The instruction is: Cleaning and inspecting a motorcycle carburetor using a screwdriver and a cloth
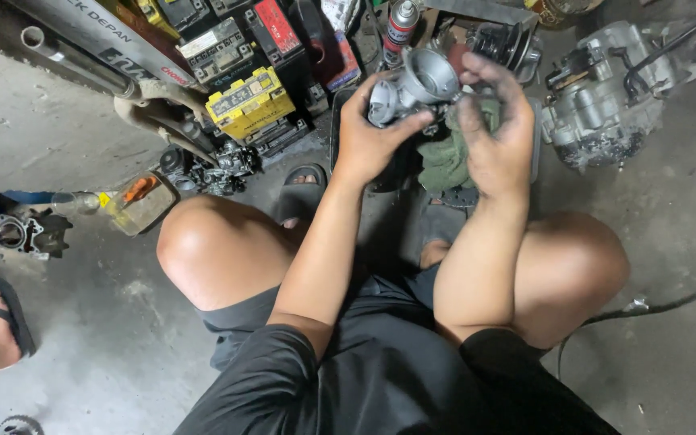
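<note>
Carburetor [412, 89]: bare grey metal, round open throat tilted up, held far centre above a green rag [445, 157].
Left hand [368, 133]: fingers clamped on its body.
Right hand [493, 133]: grimy fingertips pinching its right side.

a grey cast-metal carburetor body [412, 90] with a wide round open bore tilted up toward the camera, held in the air above a crumpled green cloth rag [445, 157] just beneath it.
</note>
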